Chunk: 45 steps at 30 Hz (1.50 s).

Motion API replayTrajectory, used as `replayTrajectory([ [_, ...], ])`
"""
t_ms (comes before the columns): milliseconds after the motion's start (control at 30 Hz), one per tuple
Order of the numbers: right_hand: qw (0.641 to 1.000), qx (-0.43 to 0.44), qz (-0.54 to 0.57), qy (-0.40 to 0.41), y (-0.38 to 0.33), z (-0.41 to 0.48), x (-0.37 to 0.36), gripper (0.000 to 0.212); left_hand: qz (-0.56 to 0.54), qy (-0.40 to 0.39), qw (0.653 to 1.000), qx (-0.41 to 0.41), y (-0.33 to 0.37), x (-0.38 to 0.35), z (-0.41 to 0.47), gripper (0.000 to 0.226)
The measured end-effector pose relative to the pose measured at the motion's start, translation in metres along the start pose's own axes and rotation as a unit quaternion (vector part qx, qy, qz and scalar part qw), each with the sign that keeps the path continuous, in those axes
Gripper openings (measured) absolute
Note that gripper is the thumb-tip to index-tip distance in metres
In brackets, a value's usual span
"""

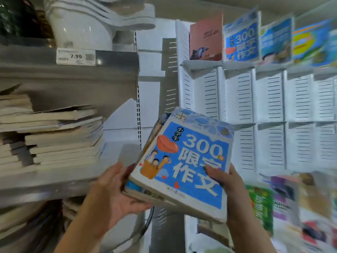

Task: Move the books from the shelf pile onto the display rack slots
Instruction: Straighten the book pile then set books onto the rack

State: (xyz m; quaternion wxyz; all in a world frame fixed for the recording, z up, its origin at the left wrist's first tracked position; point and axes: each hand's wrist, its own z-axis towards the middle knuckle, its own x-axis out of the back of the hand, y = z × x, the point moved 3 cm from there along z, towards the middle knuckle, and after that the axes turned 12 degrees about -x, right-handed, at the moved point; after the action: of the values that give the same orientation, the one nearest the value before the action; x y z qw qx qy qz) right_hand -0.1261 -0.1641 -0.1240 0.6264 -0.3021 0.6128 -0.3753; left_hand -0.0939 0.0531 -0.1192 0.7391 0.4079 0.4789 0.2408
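I hold a small stack of books [189, 161] in both hands at centre frame; the top one has a blue cover with "300" in white. My left hand [111, 190] grips the stack's lower left corner from beneath. My right hand [228, 187] grips the right edge, thumb on the cover. The shelf pile [54, 136] of flat books lies on the grey shelf at the left. The white display rack [269, 99] stands to the right, with several books in its top row, one a matching blue "300" book [241, 39]. The rack's middle slots hold nothing.
White ceramic ware [82, 22] sits on the upper left shelf above a 7.99 price tag [75, 56]. Colourful books [295, 207] fill the rack's lower right, blurred. More stacked books [71, 207] lie on the shelf below the pile.
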Motion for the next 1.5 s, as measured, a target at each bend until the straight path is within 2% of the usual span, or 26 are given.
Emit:
replayTrajectory([
  [67, 0.999, 0.009, -0.038, 0.012, -0.008, -0.031, 0.015, 0.056, 0.031, 0.039, 0.999, 0.010, -0.030, -0.016, -0.014, 0.059],
  [167, 0.997, 0.002, -0.072, 0.038, -0.022, -0.067, 0.045, 0.046, 0.026, 0.041, 0.998, 0.041, -0.067, -0.046, -0.038, 0.047],
  [233, 0.995, 0.003, -0.083, 0.060, -0.038, -0.087, 0.070, 0.042, 0.017, 0.025, 0.997, 0.071, -0.088, -0.069, -0.049, 0.045],
  [367, 0.992, 0.031, -0.096, 0.076, -0.081, -0.127, 0.126, 0.051, 0.026, -0.020, 0.994, 0.105, -0.137, -0.127, -0.046, 0.045],
  [500, 0.987, 0.041, -0.111, 0.111, -0.134, -0.147, 0.205, 0.077, -0.001, -0.054, 0.993, 0.107, -0.189, -0.212, -0.029, 0.057],
  [600, 0.981, 0.045, -0.129, 0.138, -0.177, -0.154, 0.280, 0.081, -0.035, -0.088, 0.993, 0.064, -0.239, -0.277, -0.014, 0.096],
  [633, 0.980, 0.049, -0.132, 0.144, -0.194, -0.156, 0.304, 0.074, -0.051, -0.084, 0.994, 0.056, -0.257, -0.301, -0.004, 0.104],
  [667, 0.979, 0.054, -0.126, 0.154, -0.214, -0.157, 0.331, 0.063, -0.054, -0.072, 0.994, 0.059, -0.273, -0.328, 0.008, 0.102],
  [700, 0.977, 0.057, -0.124, 0.165, -0.235, -0.158, 0.356, 0.056, -0.051, -0.062, 0.995, 0.066, -0.290, -0.355, 0.022, 0.087],
  [733, 0.976, 0.059, -0.130, 0.165, -0.256, -0.158, 0.377, 0.059, -0.055, -0.048, 0.994, 0.077, -0.306, -0.383, 0.035, 0.064],
  [767, 0.973, 0.062, -0.143, 0.169, -0.278, -0.156, 0.398, 0.072, -0.063, -0.036, 0.993, 0.090, -0.320, -0.410, 0.048, 0.047],
  [800, 0.970, 0.066, -0.151, 0.180, -0.298, -0.154, 0.419, 0.085, -0.073, -0.029, 0.992, 0.101, -0.334, -0.435, 0.061, 0.039],
  [833, 0.967, 0.063, -0.153, 0.192, -0.316, -0.152, 0.440, 0.087, -0.077, -0.026, 0.991, 0.106, -0.348, -0.456, 0.075, 0.036],
  [900, 0.965, 0.060, -0.153, 0.205, -0.345, -0.146, 0.482, 0.064, -0.087, -0.019, 0.991, 0.102, -0.370, -0.497, 0.098, 0.035],
  [967, 0.962, 0.062, -0.154, 0.217, -0.368, -0.138, 0.520, 0.057, -0.096, -0.006, 0.991, 0.095, -0.391, -0.531, 0.121, 0.022],
  [1067, 0.953, 0.072, -0.154, 0.252, -0.399, -0.123, 0.576, 0.045, -0.096, -0.013, 0.992, 0.079, -0.432, -0.576, 0.163, 0.040],
  [1167, 0.942, 0.080, -0.160, 0.283, -0.434, -0.099, 0.628, 0.033, -0.115, -0.009, 0.990, 0.080, -0.475, -0.617, 0.216, 0.028],
  [1267, 0.939, 0.082, -0.176, 0.283, -0.480, -0.068, 0.678, 0.014, -0.116, -0.044, 0.990, 0.070, -0.509, -0.663, 0.280, 0.024],
  [1333, 0.942, 0.082, -0.200, 0.258, -0.509, -0.050, 0.706, 0.018, -0.117, -0.060, 0.990, 0.056, -0.526, -0.696, 0.317, 0.021],
  [1400, 0.939, 0.088, -0.230, 0.238, -0.535, -0.035, 0.728, 0.032, -0.117, -0.071, 0.990, 0.036, -0.540, -0.728, 0.351, 0.017],
  [1500, 0.938, 0.096, -0.218, 0.253, -0.565, -0.014, 0.770, 0.038, -0.106, -0.073, 0.991, -0.018, -0.554, -0.766, 0.392, 0.017],
])
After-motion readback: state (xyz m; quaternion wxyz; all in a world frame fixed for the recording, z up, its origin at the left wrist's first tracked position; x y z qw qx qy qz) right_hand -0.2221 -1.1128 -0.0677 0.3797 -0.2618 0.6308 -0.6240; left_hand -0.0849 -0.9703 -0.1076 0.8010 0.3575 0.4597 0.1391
